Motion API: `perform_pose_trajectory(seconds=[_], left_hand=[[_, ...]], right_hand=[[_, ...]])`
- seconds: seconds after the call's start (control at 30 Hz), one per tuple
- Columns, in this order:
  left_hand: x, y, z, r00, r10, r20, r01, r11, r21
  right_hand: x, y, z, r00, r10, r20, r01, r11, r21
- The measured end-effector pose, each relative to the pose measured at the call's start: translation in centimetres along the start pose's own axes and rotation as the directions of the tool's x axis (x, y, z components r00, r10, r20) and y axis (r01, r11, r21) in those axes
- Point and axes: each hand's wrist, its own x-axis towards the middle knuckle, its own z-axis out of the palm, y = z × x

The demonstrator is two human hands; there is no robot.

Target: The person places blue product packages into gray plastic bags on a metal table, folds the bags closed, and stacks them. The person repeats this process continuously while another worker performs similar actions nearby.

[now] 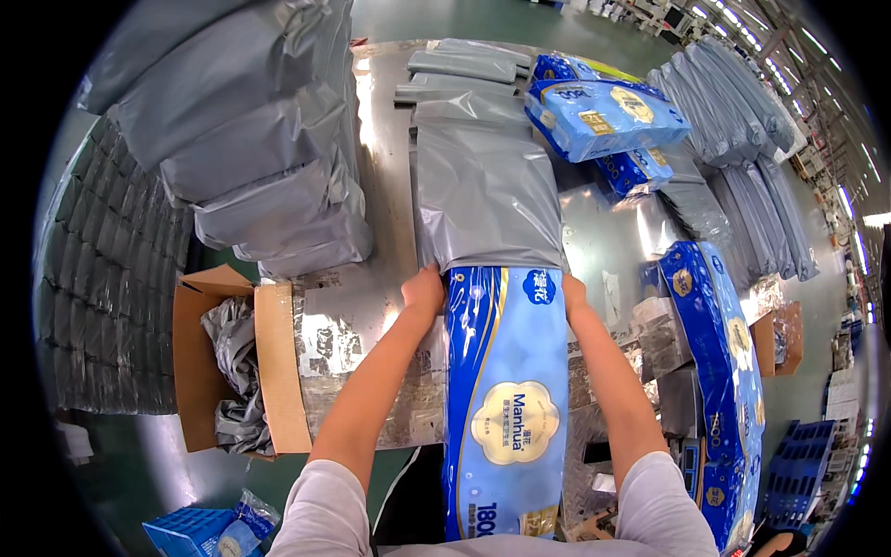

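Note:
A long blue plastic-wrapped paper pack [506, 371] with a cream label lies lengthwise in front of me, its near end close to my body. Its far end meets the mouth of a grey plastic mailing bag [487, 204] lying flat on the table; how far in it reaches is hidden. My left hand [423, 291] is closed on the left edge of the bag's mouth, beside the pack. At the opposite edge my right hand [574, 291] grips the bag, its fingers partly hidden.
Tall grey filled bags [269, 139] stand at the left of the metal table [371, 325]. Below them sits a cardboard box [286, 371] of crumpled grey plastic. More blue packs [613, 116] lie at the far right, another blue pack [719, 371] nearer. A blue basket [181, 534] is at lower left.

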Motion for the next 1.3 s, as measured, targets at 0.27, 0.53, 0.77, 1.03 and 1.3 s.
perform_pose_trajectory(seconds=[0.27, 0.53, 0.77, 1.03, 1.3], left_hand=[[-9.6, -2.9, -0.8, 0.939, 0.042, 0.341, -0.146, 0.946, 0.289], [-35.0, -7.1, -2.1, 0.628, 0.183, 0.757, -0.428, 0.893, 0.140], [-24.6, -6.9, -1.6, 0.630, 0.208, 0.748, -0.271, 0.962, -0.039], [-28.1, -13.1, -5.3, 0.642, -0.001, 0.767, 0.069, 0.996, -0.057], [-25.9, 4.1, -3.4, 0.837, 0.542, 0.076, -0.462, 0.774, -0.432]], right_hand=[[-12.5, -2.1, 0.8, 0.967, -0.053, 0.249, 0.105, 0.975, -0.198], [-39.4, -1.5, 6.2, 0.769, -0.139, 0.624, 0.187, 0.982, -0.012], [-26.0, -2.9, 1.9, 0.693, -0.334, 0.639, 0.227, 0.942, 0.247], [-31.9, 0.4, 3.4, 0.761, -0.123, 0.637, -0.432, 0.637, 0.638], [-28.5, -3.5, 4.0, 0.831, -0.055, 0.554, -0.444, 0.534, 0.719]])
